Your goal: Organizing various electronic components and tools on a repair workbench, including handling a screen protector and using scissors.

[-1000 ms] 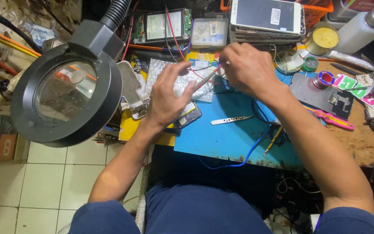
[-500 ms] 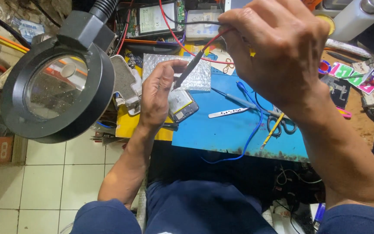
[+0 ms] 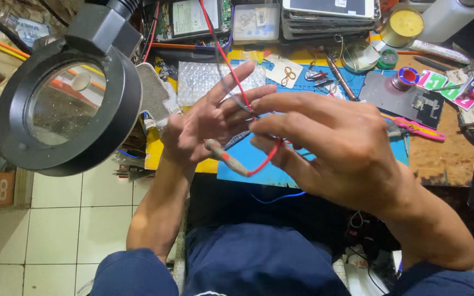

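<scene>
At the far left, a round black magnifier lamp [image 3: 67, 107] hangs over the edge of the bench. Just right of it, the person's left hand [image 3: 207, 123] is raised with fingers spread and palm half open; the grey-and-red test probe [image 3: 227, 156] lies against its lower palm, touching but not clamped. From the probe's end a thin red lead [image 3: 236, 82] loops up between the hands toward the back of the bench. The right hand [image 3: 336, 148] is lifted close to the camera, its fingertips pinching the lead near the loop.

The probe looks light and stiff, with a fine metal tip that could bend or prick; its moulded body seems the sound place to grip. The lead appears soft and springy, likely to tug the probe sideways if held far from the handle.

Compared with half a second earlier, both hands sit lower and nearer each other, above the blue work mat [image 3: 303, 87], and the left hand has risen off the bench.
</scene>
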